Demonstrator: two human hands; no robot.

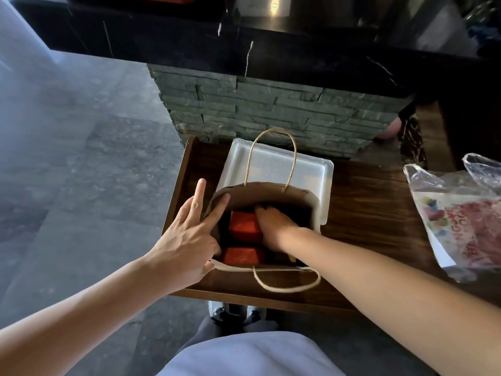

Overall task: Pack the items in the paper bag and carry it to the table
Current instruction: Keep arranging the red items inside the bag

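A person's left hand (189, 234) spreads open against the left wall of a brown paper bag (271, 195), one finger hooked over the rim, another pointing up outside it, the thumb at the near edge, holding the mouth wide; the right hand (273, 226) reaches down inside the bag, palm down, fingers loosely extended over the far orange box (242, 226), and whether it grips the box cannot be told; a second orange box (241, 255) lies nearer the camera, just beside the first, both in the left part of the bag; the bag stands upright on a dark wooden shelf (366, 213), its far twine handle (271, 156) raised, the near one drooping over the shelf; a white tray (311, 169) lies just behind the bag, partly hidden by it; a clear plastic bag (461, 213) with red printed contents rests well apart at right; a stacked-stone pillar (271, 109) rises behind the shelf
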